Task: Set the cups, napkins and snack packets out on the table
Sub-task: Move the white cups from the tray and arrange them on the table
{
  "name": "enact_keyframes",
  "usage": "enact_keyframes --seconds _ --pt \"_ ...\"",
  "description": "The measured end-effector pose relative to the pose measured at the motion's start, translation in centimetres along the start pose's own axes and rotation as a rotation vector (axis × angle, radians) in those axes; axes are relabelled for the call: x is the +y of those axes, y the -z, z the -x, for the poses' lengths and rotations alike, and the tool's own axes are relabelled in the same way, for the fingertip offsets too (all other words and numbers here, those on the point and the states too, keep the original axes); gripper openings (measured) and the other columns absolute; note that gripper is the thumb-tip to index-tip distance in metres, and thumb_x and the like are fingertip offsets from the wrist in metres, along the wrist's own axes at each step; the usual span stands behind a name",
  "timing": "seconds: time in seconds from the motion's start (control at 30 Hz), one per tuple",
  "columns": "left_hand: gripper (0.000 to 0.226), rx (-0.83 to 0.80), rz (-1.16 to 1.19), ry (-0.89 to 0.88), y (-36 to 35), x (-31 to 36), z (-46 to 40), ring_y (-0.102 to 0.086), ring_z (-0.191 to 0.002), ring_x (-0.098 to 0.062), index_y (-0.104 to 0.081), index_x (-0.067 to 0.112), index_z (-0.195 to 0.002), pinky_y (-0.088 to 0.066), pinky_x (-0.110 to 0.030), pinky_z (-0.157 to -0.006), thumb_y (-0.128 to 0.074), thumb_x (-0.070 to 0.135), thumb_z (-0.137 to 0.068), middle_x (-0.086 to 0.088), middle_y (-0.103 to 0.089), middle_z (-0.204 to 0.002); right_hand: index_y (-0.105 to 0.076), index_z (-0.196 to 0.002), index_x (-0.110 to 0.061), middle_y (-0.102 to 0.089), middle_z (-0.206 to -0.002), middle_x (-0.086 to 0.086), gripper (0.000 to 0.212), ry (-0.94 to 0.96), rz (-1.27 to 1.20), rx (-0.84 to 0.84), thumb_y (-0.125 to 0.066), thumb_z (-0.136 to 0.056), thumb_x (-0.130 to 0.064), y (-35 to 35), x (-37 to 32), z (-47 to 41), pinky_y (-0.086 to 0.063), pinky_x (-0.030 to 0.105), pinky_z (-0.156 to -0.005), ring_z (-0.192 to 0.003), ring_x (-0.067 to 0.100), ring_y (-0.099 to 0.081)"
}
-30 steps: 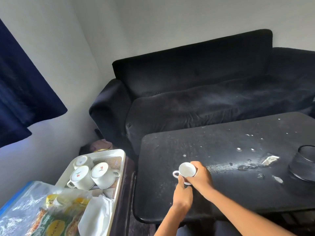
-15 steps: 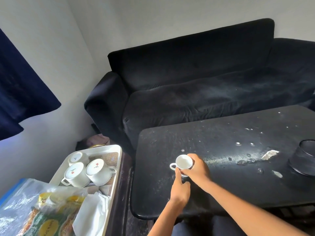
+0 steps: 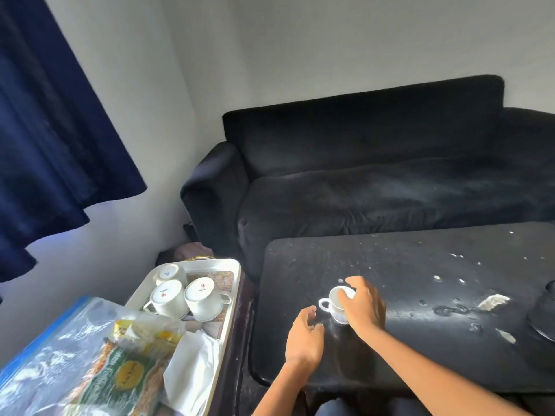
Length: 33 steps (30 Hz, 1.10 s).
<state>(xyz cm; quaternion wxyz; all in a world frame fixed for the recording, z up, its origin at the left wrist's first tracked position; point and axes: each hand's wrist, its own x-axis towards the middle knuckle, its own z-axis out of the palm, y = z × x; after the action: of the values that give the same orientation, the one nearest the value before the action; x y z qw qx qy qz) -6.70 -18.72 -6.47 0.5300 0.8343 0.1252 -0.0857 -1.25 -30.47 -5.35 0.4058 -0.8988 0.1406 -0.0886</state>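
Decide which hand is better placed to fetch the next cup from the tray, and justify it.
Left. The left hand hangs free nearest the tray and its upturned cups; the right hand is over the cup on the table.

One white cup (image 3: 338, 304) stands upright on the black table (image 3: 420, 340), handle to the left. Right hand (image 3: 362, 304) curls round its far side, apparently gripping. Left hand (image 3: 304, 337) hovers just beside, fingers relaxed. Three cups (image 3: 186, 292) (inverted) sit on the tray (image 3: 231, 295); napkins (image 3: 192, 373) and snack packets (image 3: 120, 370) lie nearer.
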Motion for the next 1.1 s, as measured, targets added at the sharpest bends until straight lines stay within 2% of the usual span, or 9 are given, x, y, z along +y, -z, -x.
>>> enact_keyframes --seconds 0.13,0.27,0.47,0.53,0.63,0.73,0.87,0.97,1.1 --pt "0.040 0.161 -0.027 -0.042 3.4 0.3 0.5 -0.053 -0.115 -0.006 -0.050 0.026 -0.130 -0.040 -0.024 -0.103 -0.042 0.012 -0.094 0.009 -0.055 -0.133 -0.064 -0.111 -0.016 -0.065 -0.119 0.004 0.025 0.110 0.029 -0.002 -0.055 -0.087 -0.017 -1.4 -2.7 0.9 -0.042 0.034 -0.093 -0.113 0.027 -0.055" --pt "0.035 0.391 -0.108 -0.081 7.4 0.5 0.7 -0.058 -0.111 -0.011 -0.056 0.032 -0.119 -0.044 -0.028 -0.096 -0.043 0.017 -0.091 0.012 -0.061 -0.122 -0.066 -0.106 -0.013 -0.067 -0.112 0.004 0.023 0.253 -0.012 -0.053 -0.056 -0.086 -0.010 -3.5 -5.7 2.5 -0.043 0.034 -0.088 -0.108 0.025 -0.057" --pt "0.027 0.676 -0.229 -0.158 13.9 0.0 0.0 -0.061 -0.103 -0.017 -0.059 0.028 -0.112 -0.046 -0.032 -0.083 -0.047 0.019 -0.090 0.008 -0.063 -0.113 -0.065 -0.103 -0.015 -0.064 -0.105 0.000 0.020 0.473 -0.052 -0.220 -0.054 -0.087 -0.010 -6.5 -10.8 4.0 -0.045 0.035 -0.091 -0.103 0.020 -0.058" --pt "0.025 0.738 -0.290 -0.190 16.0 -0.4 -0.6 -0.060 -0.103 -0.020 -0.061 0.024 -0.111 -0.048 -0.036 -0.084 -0.050 0.018 -0.089 0.004 -0.063 -0.113 -0.064 -0.102 -0.016 -0.063 -0.104 -0.001 0.018 0.540 -0.054 -0.262 -0.053 -0.088 -0.011 -7.5 -12.4 4.3 -0.046 0.033 -0.091 -0.102 0.018 -0.057" --pt "0.027 0.812 -0.411 -0.158 18.8 -1.2 -1.6 -0.055 -0.105 -0.022 -0.061 0.022 -0.113 -0.042 -0.033 -0.084 -0.053 0.018 -0.087 0.000 -0.062 -0.117 -0.063 -0.105 -0.015 -0.062 -0.108 -0.001 0.019 0.603 -0.038 -0.314 -0.052 -0.089 -0.014 -9.1 -14.9 4.6 -0.044 0.034 -0.093 -0.104 0.018 -0.056" --pt "0.033 0.822 -0.470 -0.060 21.2 -2.0 -2.9 -0.049 -0.112 -0.023 -0.055 0.022 -0.122 -0.039 -0.034 -0.091 -0.052 0.021 -0.089 -0.001 -0.054 -0.129 -0.061 -0.111 -0.015 -0.060 -0.117 0.000 0.024 0.637 0.005 -0.356 -0.050 -0.091 -0.018 -10.9 -17.3 4.8 -0.041 0.033 -0.096 -0.111 0.020 -0.053" --pt "0.045 0.751 -0.508 0.079 23.7 -2.7 -4.9 -0.043 -0.125 -0.028 -0.042 0.019 -0.134 -0.036 -0.039 -0.098 -0.049 0.028 -0.090 -0.006 -0.043 -0.140 -0.053 -0.125 -0.015 -0.054 -0.131 0.001 0.034 0.698 0.113 -0.427 -0.044 -0.093 -0.023 -13.4 -19.7 5.0 -0.036 0.030 -0.101 -0.122 0.021 -0.046" --pt "0.052 0.708 -0.469 0.108 24.9 -2.9 -6.3 -0.040 -0.131 -0.030 -0.038 0.018 -0.139 -0.037 -0.042 -0.102 -0.050 0.029 -0.090 -0.007 -0.035 -0.148 -0.046 -0.131 -0.013 -0.044 -0.141 0.004 0.038 0.748 0.208 -0.504 -0.039 -0.096 -0.026 -15.5 -20.9 5.2 -0.030 0.035 -0.107 -0.129 0.025 -0.038" --pt "0.062 0.606 -0.505 0.118 25.8 -2.9 -8.1 -0.032 -0.138 -0.030 -0.029 0.019 -0.146 -0.034 -0.043 -0.108 -0.053 0.032 -0.090 -0.006 -0.022 -0.157 -0.040 -0.134 -0.015 -0.039 -0.145 0.004 0.039 0.761 0.274 -0.544 -0.034 -0.097 -0.027 -17.6 -20.9 5.2 -0.028 0.039 -0.105 -0.131 0.027 -0.036"
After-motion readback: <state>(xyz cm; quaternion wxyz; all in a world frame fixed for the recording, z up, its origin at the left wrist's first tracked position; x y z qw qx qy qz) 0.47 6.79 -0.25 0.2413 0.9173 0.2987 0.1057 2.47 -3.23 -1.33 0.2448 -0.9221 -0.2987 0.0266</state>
